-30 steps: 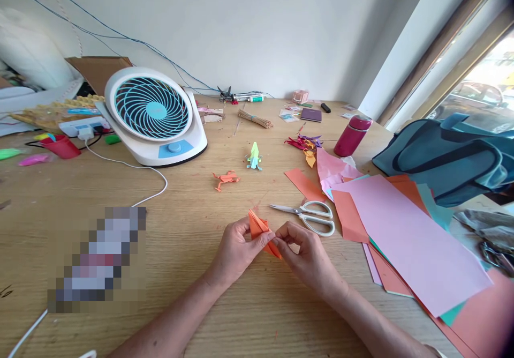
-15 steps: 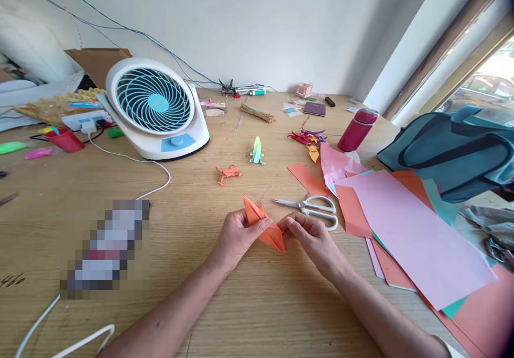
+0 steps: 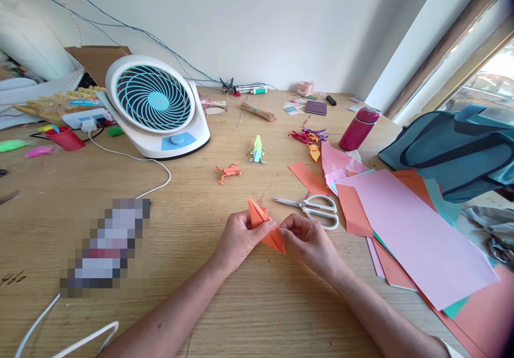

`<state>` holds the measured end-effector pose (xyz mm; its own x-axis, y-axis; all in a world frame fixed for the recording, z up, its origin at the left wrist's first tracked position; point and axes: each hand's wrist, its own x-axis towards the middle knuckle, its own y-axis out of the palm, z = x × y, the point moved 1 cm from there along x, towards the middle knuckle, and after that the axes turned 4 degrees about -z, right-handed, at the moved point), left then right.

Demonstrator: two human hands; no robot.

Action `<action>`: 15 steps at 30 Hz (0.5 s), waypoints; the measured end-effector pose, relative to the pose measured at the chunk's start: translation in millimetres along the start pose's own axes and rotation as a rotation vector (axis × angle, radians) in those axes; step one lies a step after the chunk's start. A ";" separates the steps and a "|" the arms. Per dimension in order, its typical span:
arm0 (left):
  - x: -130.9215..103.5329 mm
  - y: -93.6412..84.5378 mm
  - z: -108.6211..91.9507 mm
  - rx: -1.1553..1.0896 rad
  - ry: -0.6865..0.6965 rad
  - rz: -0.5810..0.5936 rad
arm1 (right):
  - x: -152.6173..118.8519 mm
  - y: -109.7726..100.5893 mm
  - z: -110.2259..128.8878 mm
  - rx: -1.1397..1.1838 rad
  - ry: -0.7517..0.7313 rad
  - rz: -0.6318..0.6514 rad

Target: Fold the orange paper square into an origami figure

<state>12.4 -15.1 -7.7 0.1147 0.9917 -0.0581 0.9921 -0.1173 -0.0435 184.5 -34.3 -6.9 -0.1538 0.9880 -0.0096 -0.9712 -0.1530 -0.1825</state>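
A folded piece of orange paper (image 3: 259, 213), pointed at both ends, is held above the table between my hands. My left hand (image 3: 243, 235) grips it at the middle, thumb on top and fingers behind. The thumb and fingers of my right hand (image 3: 303, 235) pinch its right edge near the lower point. Just beyond my right hand lie white-handled scissors (image 3: 307, 206), blades toward the left. A small orange origami figure with legs (image 3: 230, 172) and a green-and-blue origami figure (image 3: 257, 150) sit farther back on the table.
Stacked coloured paper (image 3: 421, 235) covers the right side, beside a blue bag (image 3: 433, 149) and a magenta bottle (image 3: 359, 128). A white fan (image 3: 158, 106) stands at the back left. A blurred-out device (image 3: 108, 245) with a white cable lies at the left.
My right thumb has come onto the paper's right edge, closing the pinch there. The folded paper has shifted slightly to the right and turned a little.
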 end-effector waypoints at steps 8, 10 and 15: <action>0.9 -2.3 -4.9 0.029 -0.019 0.036 | -0.5 -4.3 0.4 -0.117 -0.035 0.007; 1.7 -2.3 -4.5 0.017 -0.015 0.040 | -0.8 -5.3 0.1 -0.143 -0.034 0.004; 1.5 -1.7 -3.1 -0.066 -0.049 0.042 | -1.6 -5.9 1.1 -0.171 -0.024 0.016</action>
<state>11.1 -13.3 -4.6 0.1557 0.9820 -0.1071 0.9878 -0.1538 0.0257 190.4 -35.0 -4.8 -0.1756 0.9844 0.0090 -0.9236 -0.1616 -0.3476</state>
